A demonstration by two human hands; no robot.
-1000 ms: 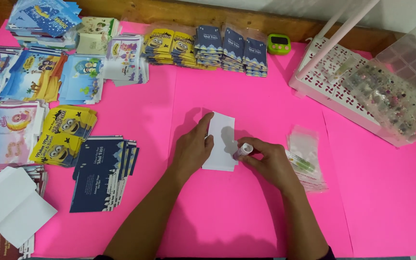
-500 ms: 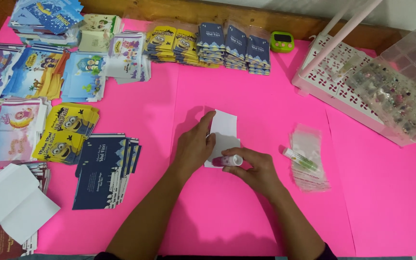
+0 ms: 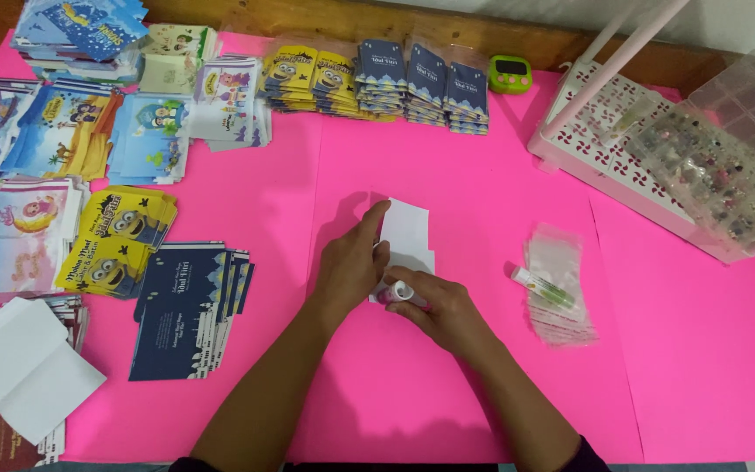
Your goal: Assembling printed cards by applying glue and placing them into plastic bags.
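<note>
At the middle of the pink table (image 3: 675, 367), seen from the head camera: left hand (image 3: 351, 262) flat, fingers spread, pressing a white folded paper (image 3: 405, 229). Right hand (image 3: 447, 306) closed around a glue stick (image 3: 398, 292), tip at the paper's lower edge. Just right, clear sleeves (image 3: 557, 288) under a green-capped tube (image 3: 542, 287). Far left, dark blue envelopes (image 3: 187, 306) stacked.

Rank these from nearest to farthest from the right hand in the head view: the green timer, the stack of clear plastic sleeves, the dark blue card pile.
1. Clear plastic sleeves, just right of the right hand.
2. Dark blue card pile, across to the left.
3. Green timer, at the table's far edge.
</note>
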